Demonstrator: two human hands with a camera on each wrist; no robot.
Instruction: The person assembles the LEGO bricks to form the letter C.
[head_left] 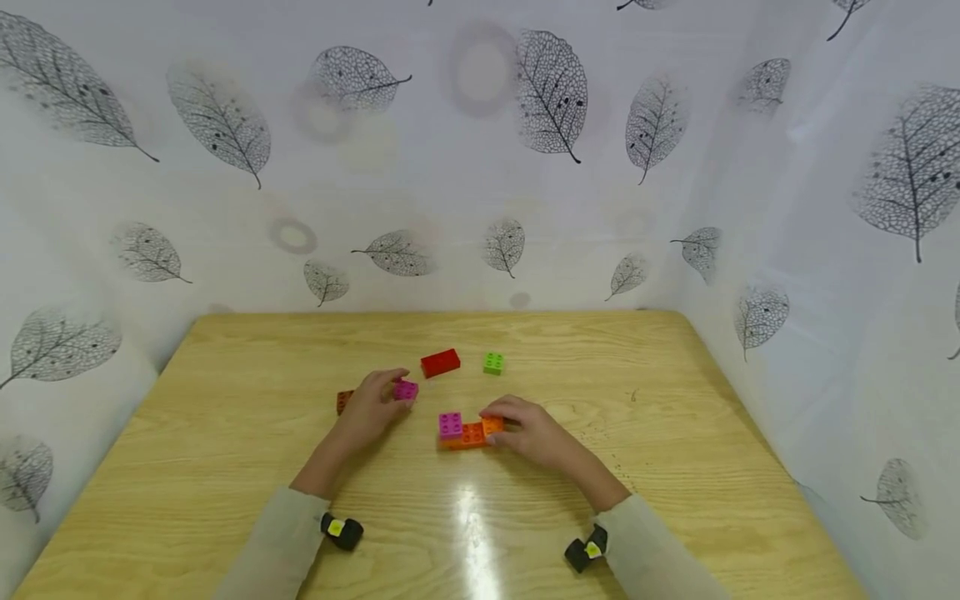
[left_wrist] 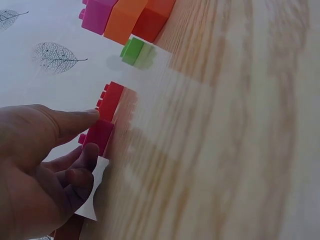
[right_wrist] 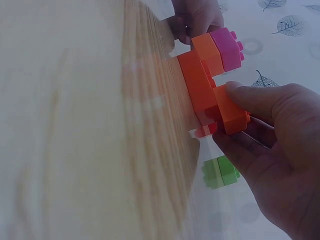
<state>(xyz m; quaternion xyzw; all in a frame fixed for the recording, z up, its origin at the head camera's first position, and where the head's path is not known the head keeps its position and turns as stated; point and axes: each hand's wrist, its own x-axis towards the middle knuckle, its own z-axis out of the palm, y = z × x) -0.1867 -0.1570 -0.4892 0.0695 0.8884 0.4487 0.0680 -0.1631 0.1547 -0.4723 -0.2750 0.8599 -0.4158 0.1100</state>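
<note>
My left hand [head_left: 372, 406] is at a small magenta brick [head_left: 406, 390], with the thumb on one side and fingers on the other in the left wrist view. That brick stands on the table. My right hand [head_left: 531, 429] pinches an orange brick [right_wrist: 230, 110] at the right end of a long red-orange brick [right_wrist: 196, 87]. On the long brick's other end stands another orange brick [right_wrist: 207, 52], topped by a pink-magenta brick [head_left: 450, 425]. Whether the pinched brick is fully pressed on, I cannot tell.
A long red brick [head_left: 440, 362] and a small green brick [head_left: 493, 363] lie farther back on the wooden table [head_left: 600, 358]. Beside my left hand is a partly hidden brown-orange brick [head_left: 343, 401]. A leaf-print curtain [head_left: 465, 167] surrounds the table's back and sides.
</note>
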